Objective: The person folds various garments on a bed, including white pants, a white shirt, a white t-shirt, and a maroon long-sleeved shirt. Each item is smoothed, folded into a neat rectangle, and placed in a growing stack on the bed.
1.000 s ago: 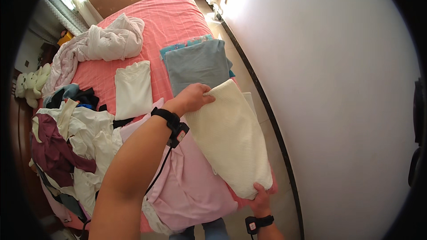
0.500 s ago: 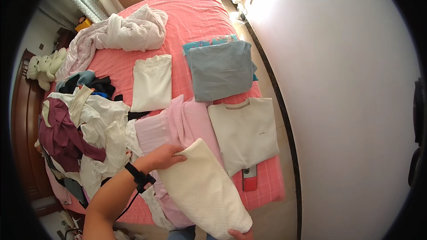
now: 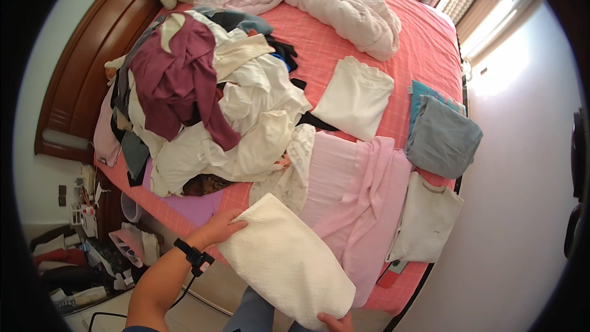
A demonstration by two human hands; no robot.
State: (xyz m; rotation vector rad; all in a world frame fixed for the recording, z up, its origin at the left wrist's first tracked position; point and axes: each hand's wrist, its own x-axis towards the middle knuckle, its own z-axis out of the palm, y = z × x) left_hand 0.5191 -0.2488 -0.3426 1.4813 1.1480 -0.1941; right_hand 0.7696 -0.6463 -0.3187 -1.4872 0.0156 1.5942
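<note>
Between my two hands I hold a folded cream garment (image 3: 286, 261) with a textured weave. My left hand (image 3: 224, 226) pinches its upper left corner, thumb on top. At its lower right corner my right hand (image 3: 335, 321) grips the edge; only some fingers show above the lower rim of the picture. The garment hangs in front of the bed's near edge, over my legs. Just beyond it lie a spread pink cloth (image 3: 344, 184) and a white patterned cloth (image 3: 295, 172). What kind of garment I hold cannot be made out.
A loose heap of clothes with a maroon top (image 3: 178, 74) fills the bed's left side. Folded lie a white shirt (image 3: 356, 95), a grey garment (image 3: 445, 138) and an off-white sweatshirt (image 3: 427, 221). A phone (image 3: 391, 275) and crumpled quilt (image 3: 362, 18) are on the bed; shelves (image 3: 80, 270) stand lower left.
My view has swung left, so the bed and clothes sit further right in the picture. Both hands still hold the cream garment, which is now more in front of the bed's edge.
</note>
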